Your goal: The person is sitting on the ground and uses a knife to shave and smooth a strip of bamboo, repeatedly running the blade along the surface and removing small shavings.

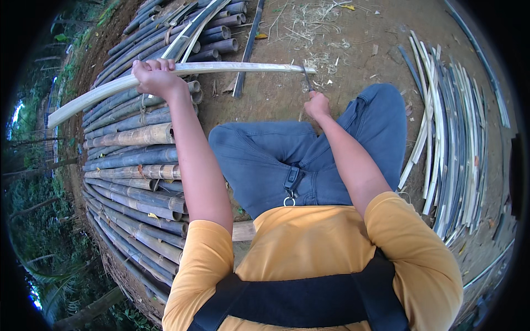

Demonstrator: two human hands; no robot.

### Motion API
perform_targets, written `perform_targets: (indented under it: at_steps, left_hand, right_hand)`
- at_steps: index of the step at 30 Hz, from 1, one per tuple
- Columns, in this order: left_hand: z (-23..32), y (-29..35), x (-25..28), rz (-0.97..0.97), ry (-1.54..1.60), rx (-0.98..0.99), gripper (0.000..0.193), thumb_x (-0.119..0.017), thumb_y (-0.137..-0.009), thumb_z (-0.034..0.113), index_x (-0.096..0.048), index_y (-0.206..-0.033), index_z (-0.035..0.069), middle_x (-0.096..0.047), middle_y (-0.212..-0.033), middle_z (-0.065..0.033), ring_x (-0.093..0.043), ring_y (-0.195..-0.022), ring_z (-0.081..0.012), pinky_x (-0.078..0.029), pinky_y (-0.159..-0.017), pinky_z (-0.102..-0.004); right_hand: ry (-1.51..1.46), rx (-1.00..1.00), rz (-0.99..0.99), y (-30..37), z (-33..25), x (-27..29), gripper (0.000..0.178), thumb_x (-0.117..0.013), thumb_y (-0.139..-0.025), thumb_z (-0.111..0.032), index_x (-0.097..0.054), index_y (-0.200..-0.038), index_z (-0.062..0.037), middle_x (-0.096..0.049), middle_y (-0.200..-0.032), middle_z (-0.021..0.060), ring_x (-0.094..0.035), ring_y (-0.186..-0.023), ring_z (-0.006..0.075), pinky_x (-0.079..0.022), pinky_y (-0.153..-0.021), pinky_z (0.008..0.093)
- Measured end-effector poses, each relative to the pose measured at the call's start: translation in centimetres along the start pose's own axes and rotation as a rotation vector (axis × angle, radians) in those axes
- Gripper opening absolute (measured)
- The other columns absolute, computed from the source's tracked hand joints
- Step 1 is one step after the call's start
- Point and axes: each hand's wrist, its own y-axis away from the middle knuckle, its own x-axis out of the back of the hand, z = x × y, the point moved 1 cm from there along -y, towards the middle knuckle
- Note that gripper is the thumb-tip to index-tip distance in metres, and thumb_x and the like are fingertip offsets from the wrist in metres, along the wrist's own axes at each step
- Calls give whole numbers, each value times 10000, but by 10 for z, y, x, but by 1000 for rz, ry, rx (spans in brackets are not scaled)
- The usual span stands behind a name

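Note:
A long pale bamboo strip (pixel 221 67) stretches from the far left across to a point ahead of my knees. My left hand (pixel 156 78) is closed around it, with the arm raised over the bamboo pile. In my right hand (pixel 317 105) is a knife (pixel 307 80), its handle mostly covered by the fingers. The dark, narrow blade reaches up to the right end of the strip and crosses or touches it there; the exact contact is too small to make out.
Many bamboo poles (pixel 132 155) lie stacked on my left, with split lengths (pixel 190 30) on top. A dark bamboo slat (pixel 248 49) lies on the dirt ahead. Thin shavings (pixel 312 27) litter the ground beyond. A bundle of split strips (pixel 455 143) lies at my right.

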Motion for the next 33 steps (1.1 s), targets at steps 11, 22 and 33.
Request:
perform_targets:
  at_steps: [11,22,33]
  left_hand:
    - [0,-1,-4,-29,60,-30,367,-453,-996,287,-315,-693,134,-276,-556,15,-299,-458,-115,-293,-457,-302]
    - [3,9,-21,-93,48,-49,299,-448,-983,255,-316,-750,122,-282,-572,5,-302,-481,-128,-300,-494,-328]
    - [9,13,-17,-41,53,-56,320,-433,-990,255,-316,-720,130,-287,-556,5,-295,-466,-122,-295,-474,-319]
  right_hand:
    - [36,-19,12,4,10,-12,289,-610,-896,-220,-652,-1131,-57,-680,-1151,218,-639,-1107,410,-514,-930,483]
    - [-58,-53,72,-17,29,-35,271,-597,-918,-251,-659,-1101,-62,-671,-1161,230,-632,-1131,394,-510,-944,472]
    - [-113,-188,36,1,8,-28,302,-617,-874,-220,-652,-1108,-32,-676,-1141,236,-640,-1113,404,-508,-945,474]
